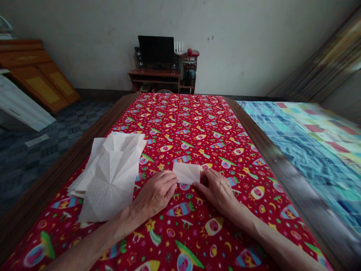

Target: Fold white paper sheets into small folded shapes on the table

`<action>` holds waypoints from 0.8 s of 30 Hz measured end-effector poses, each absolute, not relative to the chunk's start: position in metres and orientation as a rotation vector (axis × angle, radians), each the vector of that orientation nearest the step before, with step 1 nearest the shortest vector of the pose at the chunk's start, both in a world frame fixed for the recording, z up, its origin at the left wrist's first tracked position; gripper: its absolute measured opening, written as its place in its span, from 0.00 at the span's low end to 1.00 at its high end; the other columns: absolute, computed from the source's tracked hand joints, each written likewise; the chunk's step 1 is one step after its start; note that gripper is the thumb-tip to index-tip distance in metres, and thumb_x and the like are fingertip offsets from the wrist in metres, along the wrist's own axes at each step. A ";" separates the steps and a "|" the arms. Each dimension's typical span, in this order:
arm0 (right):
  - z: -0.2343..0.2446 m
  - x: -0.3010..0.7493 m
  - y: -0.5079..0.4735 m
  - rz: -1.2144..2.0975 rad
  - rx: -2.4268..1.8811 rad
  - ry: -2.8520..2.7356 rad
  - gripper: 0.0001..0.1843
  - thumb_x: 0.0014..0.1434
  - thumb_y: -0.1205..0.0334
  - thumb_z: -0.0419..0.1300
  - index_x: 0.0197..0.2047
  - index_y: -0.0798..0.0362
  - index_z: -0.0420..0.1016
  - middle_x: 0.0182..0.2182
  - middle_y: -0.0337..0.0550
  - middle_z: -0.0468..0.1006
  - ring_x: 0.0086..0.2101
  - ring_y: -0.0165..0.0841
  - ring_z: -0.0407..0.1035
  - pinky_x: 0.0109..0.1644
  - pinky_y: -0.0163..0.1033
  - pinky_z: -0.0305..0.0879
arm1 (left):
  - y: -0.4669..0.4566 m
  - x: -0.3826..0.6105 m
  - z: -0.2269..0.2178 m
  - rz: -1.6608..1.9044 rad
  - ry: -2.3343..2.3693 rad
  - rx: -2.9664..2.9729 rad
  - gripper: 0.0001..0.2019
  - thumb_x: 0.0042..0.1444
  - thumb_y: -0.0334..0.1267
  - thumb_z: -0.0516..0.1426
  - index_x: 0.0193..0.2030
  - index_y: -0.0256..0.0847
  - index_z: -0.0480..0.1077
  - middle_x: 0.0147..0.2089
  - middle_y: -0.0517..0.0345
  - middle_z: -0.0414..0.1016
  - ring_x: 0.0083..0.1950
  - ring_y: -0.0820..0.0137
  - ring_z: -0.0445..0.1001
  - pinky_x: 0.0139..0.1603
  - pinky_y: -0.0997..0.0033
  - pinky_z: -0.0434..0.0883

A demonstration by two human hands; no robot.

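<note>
paper (186,172) centre frame, flat on table (197,124) | left hand (156,194), right hand (218,190): fingers lightly grasping its side edges | likely thin, light, limp, creases easily; best held by edges | stack (109,177) left

No text, label or number can be read.

The left hand (156,194) and right hand (217,190) cover the near corners of the folded paper (186,172). At two o'clock, perhaps a curtain (318,64), blurred; forearms (93,241) cut off at six.
</note>
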State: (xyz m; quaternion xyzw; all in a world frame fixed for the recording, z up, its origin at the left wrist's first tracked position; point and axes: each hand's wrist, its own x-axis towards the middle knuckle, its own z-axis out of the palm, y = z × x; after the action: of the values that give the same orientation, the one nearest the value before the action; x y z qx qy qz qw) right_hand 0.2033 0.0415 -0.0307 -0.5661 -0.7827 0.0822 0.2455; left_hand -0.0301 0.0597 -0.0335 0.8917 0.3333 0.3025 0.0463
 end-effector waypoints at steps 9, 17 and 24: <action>-0.035 0.206 0.040 0.273 -1.267 -2.095 0.06 0.61 0.66 0.54 0.30 0.52 0.66 0.28 0.39 0.70 0.27 0.29 0.64 0.29 0.34 0.56 | 0.055 -0.032 -0.016 1.132 1.086 2.719 0.10 0.59 0.25 0.53 0.47 0.39 0.66 0.54 0.50 0.70 0.58 0.64 0.66 0.60 0.58 0.68; -0.014 0.205 0.036 -0.266 -1.026 -2.366 0.10 0.64 0.69 0.50 0.33 0.53 0.70 0.27 0.43 0.71 0.29 0.33 0.60 0.33 0.40 0.55 | 0.047 -0.027 -0.005 1.017 1.063 2.880 0.21 0.59 0.26 0.53 0.58 0.43 0.59 0.61 0.49 0.64 0.64 0.60 0.60 0.65 0.49 0.59; -0.028 0.200 0.021 -0.140 -1.019 -2.564 0.11 0.64 0.69 0.49 0.34 0.55 0.71 0.30 0.45 0.70 0.31 0.35 0.60 0.35 0.40 0.58 | 0.035 -0.025 -0.021 0.561 0.936 3.110 0.08 0.62 0.27 0.51 0.43 0.37 0.69 0.37 0.56 0.74 0.39 0.66 0.70 0.40 0.64 0.68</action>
State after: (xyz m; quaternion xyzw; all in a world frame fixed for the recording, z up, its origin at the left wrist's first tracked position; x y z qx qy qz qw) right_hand 0.2000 0.0213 -0.0284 -0.3622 -0.9116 -0.0499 0.1881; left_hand -0.0251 0.0351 -0.0208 0.9407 0.2832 0.1698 -0.0773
